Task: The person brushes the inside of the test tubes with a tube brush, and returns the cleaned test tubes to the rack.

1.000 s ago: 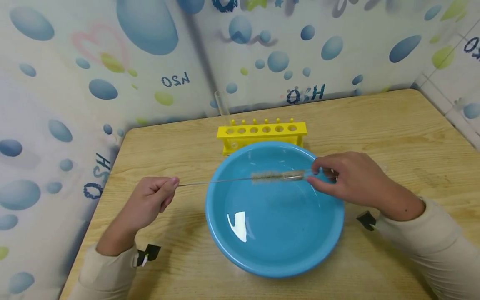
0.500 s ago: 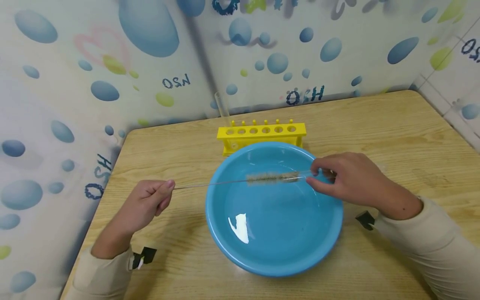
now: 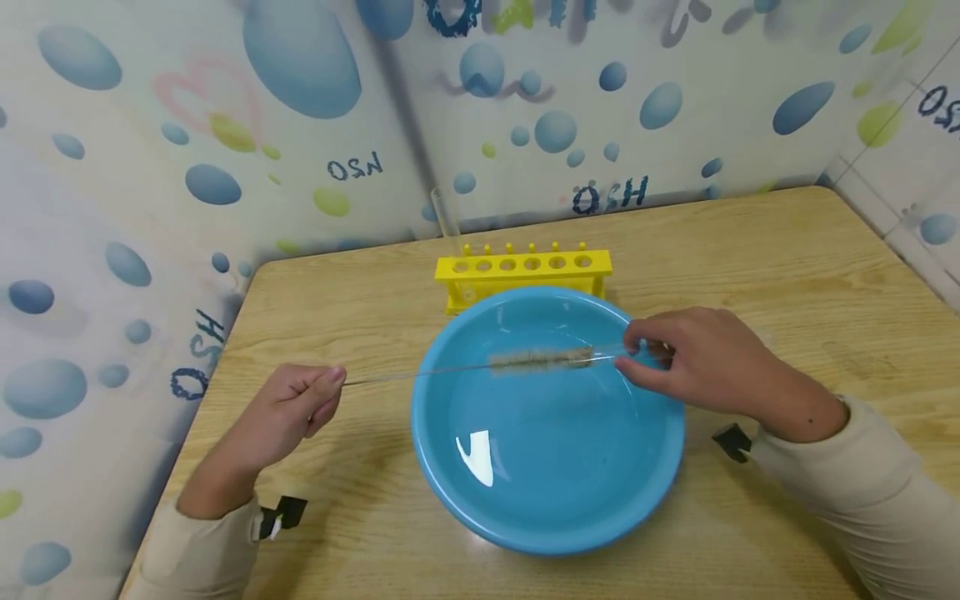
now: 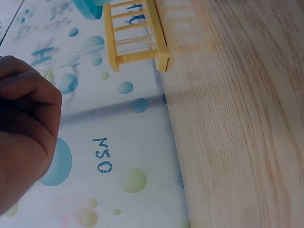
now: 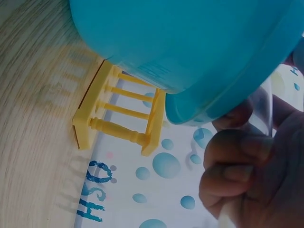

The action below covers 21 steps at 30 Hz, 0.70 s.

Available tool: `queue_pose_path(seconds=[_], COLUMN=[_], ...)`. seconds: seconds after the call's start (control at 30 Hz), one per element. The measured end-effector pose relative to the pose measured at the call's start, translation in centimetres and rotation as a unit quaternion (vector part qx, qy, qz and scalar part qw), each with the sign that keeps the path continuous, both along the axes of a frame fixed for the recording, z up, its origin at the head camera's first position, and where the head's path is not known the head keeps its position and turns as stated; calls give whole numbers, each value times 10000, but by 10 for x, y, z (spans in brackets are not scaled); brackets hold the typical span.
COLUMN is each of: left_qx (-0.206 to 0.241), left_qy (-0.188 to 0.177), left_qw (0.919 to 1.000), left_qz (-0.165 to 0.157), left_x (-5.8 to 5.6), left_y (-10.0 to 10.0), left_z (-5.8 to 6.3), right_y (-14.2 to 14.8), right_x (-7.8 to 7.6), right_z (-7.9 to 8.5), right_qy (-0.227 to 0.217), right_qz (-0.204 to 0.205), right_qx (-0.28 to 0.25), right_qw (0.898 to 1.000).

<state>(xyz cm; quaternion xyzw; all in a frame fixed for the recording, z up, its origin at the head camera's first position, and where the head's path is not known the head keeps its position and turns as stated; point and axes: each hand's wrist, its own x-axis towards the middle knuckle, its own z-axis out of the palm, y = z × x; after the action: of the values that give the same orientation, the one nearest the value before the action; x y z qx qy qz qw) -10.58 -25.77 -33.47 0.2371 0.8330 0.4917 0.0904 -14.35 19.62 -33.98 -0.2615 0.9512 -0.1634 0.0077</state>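
My left hand [image 3: 288, 417] pinches the thin wire handle of a test tube brush [image 3: 528, 361], left of the blue basin [image 3: 442, 492]. The brush lies level above the basin, its bristles partly inside a clear test tube [image 3: 604, 353]. Around that tube curl the fingers and thumb of my right hand [image 3: 701, 358], over the basin's right rim. The tube's far end is mostly hidden by this hand. In the right wrist view, curled fingers [image 5: 230, 161] hold the clear tube below the basin's rim.
Behind the basin stands a yellow test tube rack [image 3: 525, 265], with another clear test tube [image 3: 446, 218] leaning in its leftmost hole. The wooden table [image 3: 750, 250] meets a wall patterned with blue and green dots. Water appears to be in the basin.
My left hand has moved left and slightly down, drawing the brush partway out of the tube, so more bristles show. The right hand stays nearly still.
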Motion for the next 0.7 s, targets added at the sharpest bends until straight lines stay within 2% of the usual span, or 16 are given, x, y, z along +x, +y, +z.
queue_pose_path(seconds=[0.33, 0.53, 0.7], left_qx=[-135, 65, 71], left_qy=[-11, 52, -194], left_qw=[9999, 9999, 9992], left_qz=[-32, -90, -351], left_x=[0, -2, -5], left_y=[-6, -17, -21], left_z=[1, 0, -4], right_y=[1, 4, 10], right_x=[0, -1, -2], right_z=[3, 4, 4], right_qy=[-209, -253, -218], right_qz=[-119, -113, -311], right_qx=[0, 132, 12], right_qw=[9997, 9995, 9993])
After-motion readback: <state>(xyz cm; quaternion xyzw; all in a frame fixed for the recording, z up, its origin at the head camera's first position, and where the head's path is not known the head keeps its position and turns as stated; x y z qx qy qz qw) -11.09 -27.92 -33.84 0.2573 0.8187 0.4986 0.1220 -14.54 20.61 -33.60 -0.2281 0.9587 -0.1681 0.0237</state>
